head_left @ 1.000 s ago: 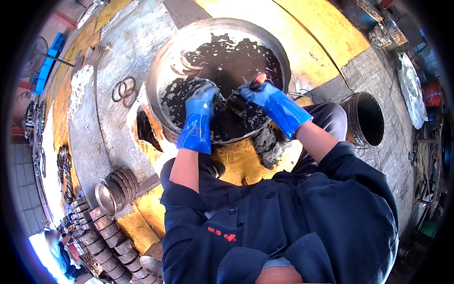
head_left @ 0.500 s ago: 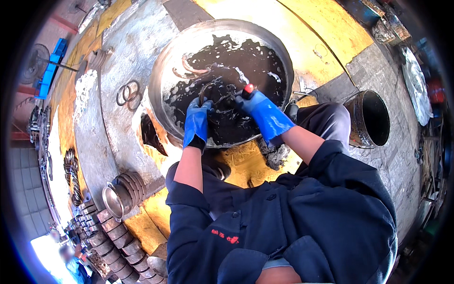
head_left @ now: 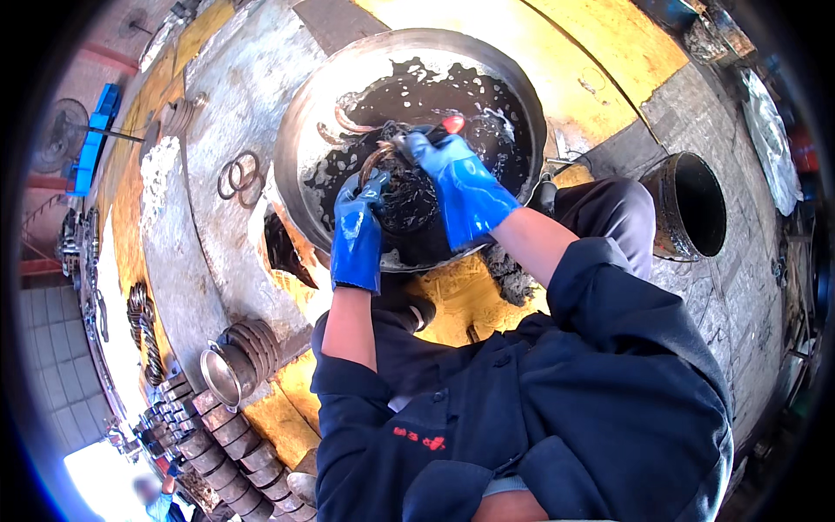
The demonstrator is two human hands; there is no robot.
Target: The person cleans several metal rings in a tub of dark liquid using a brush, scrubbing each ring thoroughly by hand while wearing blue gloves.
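Note:
Over a wide round metal basin (head_left: 298, 113), both my hands wear long blue rubber gloves. My left hand (head_left: 358, 209) is closed on a brownish metal ring (head_left: 375, 163), held up at a tilt above the dark, foamy liquid (head_left: 465, 97). In my right hand (head_left: 439, 165) is a dark-handled brush (head_left: 451, 125) with a red end. Its head is against or very close to the ring's upper part; the glove partly hides the contact. Other curved ring pieces (head_left: 350, 122) lie in the liquid toward the basin's left side.
Several thin rings (head_left: 240, 177) lie on the metal floor left of the basin. A dark open drum (head_left: 696, 209) stands by my right knee. At lower left are a stack of larger rings (head_left: 248, 357) and rows of metal cylinders (head_left: 230, 439). Another person (head_left: 160, 505) is beyond them.
The ring in my left hand has risen out of the liquid. My right hand has moved left and up, bringing the brush to the ring.

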